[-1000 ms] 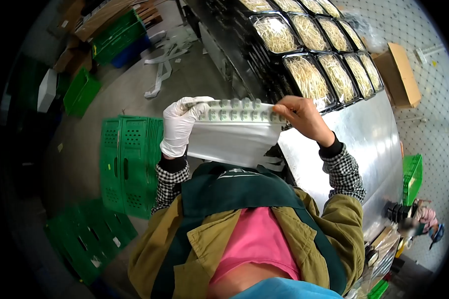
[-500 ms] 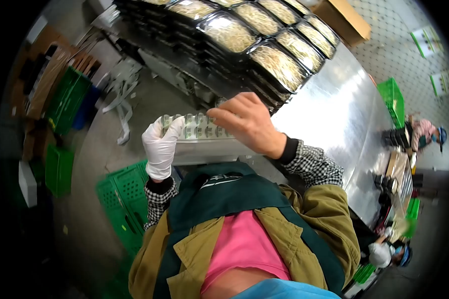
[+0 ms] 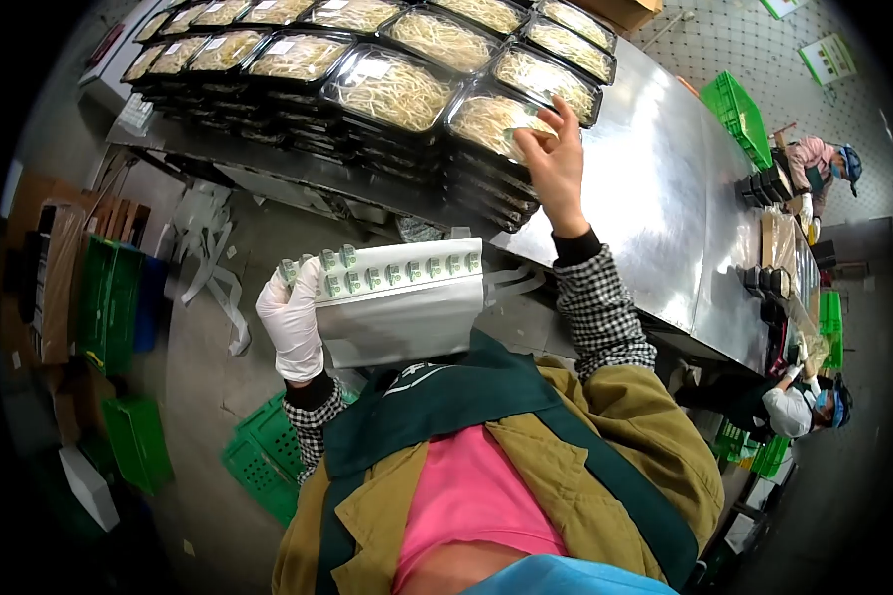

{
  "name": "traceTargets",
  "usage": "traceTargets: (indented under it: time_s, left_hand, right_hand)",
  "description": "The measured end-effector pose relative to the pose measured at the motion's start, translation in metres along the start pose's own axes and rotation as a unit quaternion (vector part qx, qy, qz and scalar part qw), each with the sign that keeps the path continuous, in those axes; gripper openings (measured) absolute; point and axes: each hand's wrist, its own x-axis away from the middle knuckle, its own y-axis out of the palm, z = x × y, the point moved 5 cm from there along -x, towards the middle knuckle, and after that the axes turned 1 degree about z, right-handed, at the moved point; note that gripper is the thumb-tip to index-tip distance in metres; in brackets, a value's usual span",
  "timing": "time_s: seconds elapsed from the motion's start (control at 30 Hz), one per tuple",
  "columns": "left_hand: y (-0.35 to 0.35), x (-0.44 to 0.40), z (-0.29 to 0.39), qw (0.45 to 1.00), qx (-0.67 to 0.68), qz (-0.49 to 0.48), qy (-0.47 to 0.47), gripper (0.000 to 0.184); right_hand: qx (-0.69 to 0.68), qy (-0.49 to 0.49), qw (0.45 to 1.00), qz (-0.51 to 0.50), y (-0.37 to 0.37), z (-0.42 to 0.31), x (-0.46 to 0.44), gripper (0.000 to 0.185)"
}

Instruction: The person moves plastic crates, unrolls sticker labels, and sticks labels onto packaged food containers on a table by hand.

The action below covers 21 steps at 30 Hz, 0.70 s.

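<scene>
A white sheet of green-printed labels (image 3: 402,307) hangs from my left hand (image 3: 296,317), which wears a white glove and pinches the sheet's left end. Small round-edged labels stand in rows along its top. My bare right hand (image 3: 556,164) is raised over the near right corner of the stacked packs, thumb and forefinger curled toward each other around what looks like a small label. Beneath those fingers lies a clear-lidded black tray of bean sprouts (image 3: 496,121). The tray to its left (image 3: 392,91) bears a small pale label on its lid.
Stacks of sprout trays (image 3: 298,57) line the metal table (image 3: 645,198). Green crates (image 3: 268,451) stand on the floor at left, with white strips (image 3: 208,248) near them. Two other people (image 3: 814,164) work at the far right beside black trays.
The view has swung toward the tray stacks. My right hand has left the label sheet and moved up over the trays. My left hand still holds the sheet.
</scene>
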Motion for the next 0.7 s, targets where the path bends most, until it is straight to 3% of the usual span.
traceTargets:
  time_s: [0.07,0.27,0.43,0.47,0.57,0.6,0.7]
  left_hand:
    - [0.001,-0.015,0.002,1.000,0.003,-0.013,0.013,0.007]
    - [0.012,-0.072,0.019,0.998,0.005,-0.052,0.042,0.005]
    - [0.004,-0.118,0.026,0.996,-0.009,-0.038,0.075,0.005]
    - [0.000,-0.125,0.029,0.996,-0.003,-0.030,0.081,0.005]
    - [0.003,-0.146,0.039,0.994,0.053,-0.035,0.085,0.006]
    - [0.005,-0.151,0.043,0.994,0.051,-0.035,0.086,0.006]
    - [0.019,-0.168,0.049,0.990,0.051,-0.094,0.088,0.008]
  right_hand:
    - [0.109,-0.057,0.992,0.038,0.011,-0.006,-0.005,0.067]
    - [0.237,-0.097,0.962,0.093,0.036,-0.015,-0.008,0.056]
    - [0.471,-0.139,0.866,0.099,0.023,-0.008,-0.019,0.058]
    - [0.437,-0.145,0.883,0.093,0.010,-0.004,-0.027,0.057]
    - [0.156,0.083,0.982,0.068,-0.018,0.016,-0.060,0.054]
    - [0.090,0.091,0.989,0.077,-0.023,0.026,-0.075,0.055]
    - [0.105,0.105,0.985,0.092,-0.023,0.043,-0.112,0.055]
